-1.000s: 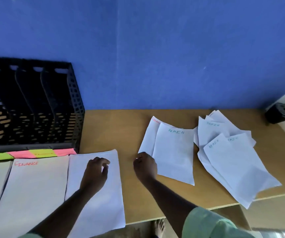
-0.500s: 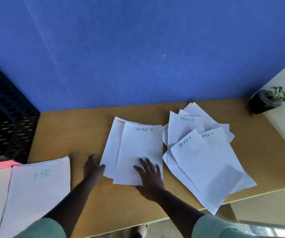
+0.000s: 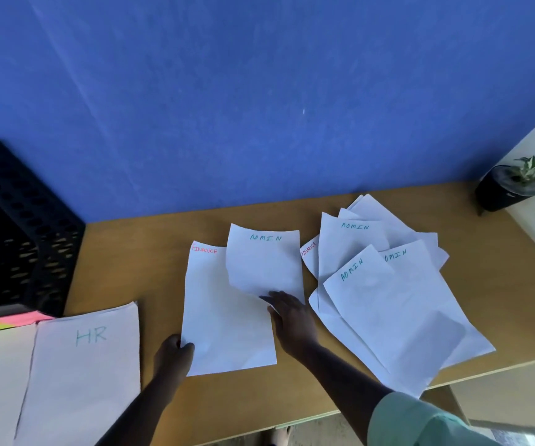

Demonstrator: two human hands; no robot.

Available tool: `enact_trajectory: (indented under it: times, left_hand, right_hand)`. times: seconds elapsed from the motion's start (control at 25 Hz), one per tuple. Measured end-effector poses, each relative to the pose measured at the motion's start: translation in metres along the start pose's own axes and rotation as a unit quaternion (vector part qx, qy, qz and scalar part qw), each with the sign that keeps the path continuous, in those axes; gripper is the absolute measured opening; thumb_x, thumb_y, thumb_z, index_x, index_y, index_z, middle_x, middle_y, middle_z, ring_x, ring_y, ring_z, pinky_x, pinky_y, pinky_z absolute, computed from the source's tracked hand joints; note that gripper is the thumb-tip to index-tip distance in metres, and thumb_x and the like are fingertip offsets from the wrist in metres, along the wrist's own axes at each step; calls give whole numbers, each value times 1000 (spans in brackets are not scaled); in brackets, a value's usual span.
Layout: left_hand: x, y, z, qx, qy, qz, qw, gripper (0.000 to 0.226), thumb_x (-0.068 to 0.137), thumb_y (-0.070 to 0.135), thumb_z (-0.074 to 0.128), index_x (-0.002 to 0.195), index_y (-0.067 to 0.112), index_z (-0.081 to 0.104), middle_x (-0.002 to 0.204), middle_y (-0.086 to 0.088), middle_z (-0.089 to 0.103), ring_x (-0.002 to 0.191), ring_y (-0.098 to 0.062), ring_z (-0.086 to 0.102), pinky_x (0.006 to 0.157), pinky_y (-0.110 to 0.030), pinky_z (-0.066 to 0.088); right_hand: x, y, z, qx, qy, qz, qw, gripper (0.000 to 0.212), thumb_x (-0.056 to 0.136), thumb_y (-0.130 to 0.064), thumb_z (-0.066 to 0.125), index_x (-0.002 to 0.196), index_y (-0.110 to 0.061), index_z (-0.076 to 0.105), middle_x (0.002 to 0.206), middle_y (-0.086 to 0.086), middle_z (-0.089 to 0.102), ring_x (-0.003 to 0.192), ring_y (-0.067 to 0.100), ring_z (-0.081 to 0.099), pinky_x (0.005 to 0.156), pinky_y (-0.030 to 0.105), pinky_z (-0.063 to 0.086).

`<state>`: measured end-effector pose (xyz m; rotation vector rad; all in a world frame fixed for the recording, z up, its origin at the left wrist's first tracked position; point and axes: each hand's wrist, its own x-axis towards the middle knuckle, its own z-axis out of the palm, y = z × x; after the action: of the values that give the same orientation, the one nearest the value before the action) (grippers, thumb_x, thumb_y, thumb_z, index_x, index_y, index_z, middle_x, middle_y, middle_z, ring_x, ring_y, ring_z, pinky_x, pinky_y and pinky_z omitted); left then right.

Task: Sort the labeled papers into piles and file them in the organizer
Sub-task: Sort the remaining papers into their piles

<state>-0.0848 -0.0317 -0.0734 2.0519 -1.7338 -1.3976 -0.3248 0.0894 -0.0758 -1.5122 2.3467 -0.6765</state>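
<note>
Head view: right hand (image 3: pixel 291 320) lifts near edge of ADMIN sheet (image 3: pixel 264 262), fingers curled under it, sheet buckling. Left hand (image 3: pixel 174 352) pinches near-left corner of FINANCE sheet (image 3: pixel 227 323) lying flat on bench (image 3: pixel 150 252). Loose unsorted heap (image 3: pixel 388 294) just right; HR pile (image 3: pixel 82 365) near left, organizer (image 3: pixel 18 226) far left. Risk: limp ADMIN sheet creases or drags FINANCE sheet along; light pinch may let it slide.
</note>
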Motion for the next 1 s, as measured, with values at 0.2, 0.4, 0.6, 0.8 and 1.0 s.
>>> enact_trajectory:
  times: [0.2, 0.4, 0.6, 0.8, 1.0]
  left_hand:
    - [1, 7, -11, -105, -55, -24, 993, 3, 84, 6, 65, 82, 5, 62, 80, -15, 64, 73, -31, 61, 63, -32, 47]
    - [11, 19, -19, -126, -87, 4, 988, 13, 82, 2, 69, 95, 4, 69, 96, -15, 72, 91, -36, 67, 75, -35, 49]
    - [8, 26, -27, -98, -85, 60, 990, 24, 81, 8, 52, 102, 14, 61, 98, -7, 69, 95, -31, 65, 75, -35, 51]
    - [-5, 32, -51, -23, 112, 236, 965, 30, 93, 2, 49, 118, 18, 48, 89, 6, 57, 73, -13, 56, 64, -25, 42]
    - [-8, 42, -71, -130, 195, 296, 926, 28, 98, 4, 47, 121, 21, 48, 102, 15, 60, 92, -4, 60, 75, -23, 46]
  right_hand:
    - [2, -11, 5, 26, -129, -93, 987, 47, 101, -52, 50, 145, -37, 54, 152, -13, 53, 152, 14, 33, 122, 35, 29]
    - [35, -7, -38, 209, 10, 67, 976, 39, 98, -54, 56, 119, -24, 72, 121, -1, 70, 119, 15, 61, 102, 40, 49]
    - [70, 20, -64, -191, -85, 204, 956, 37, 100, -44, 49, 125, -29, 70, 163, 6, 35, 156, 29, 14, 124, 45, 24]
    - [76, 15, -51, -191, -110, 218, 951, 53, 104, -40, 41, 149, -13, 46, 166, 1, 29, 158, 22, 6, 126, 51, 13]
    - [83, 0, -53, -181, 29, 207, 961, 48, 99, -34, 51, 142, -11, 54, 153, 0, 50, 149, 23, 31, 118, 46, 30]
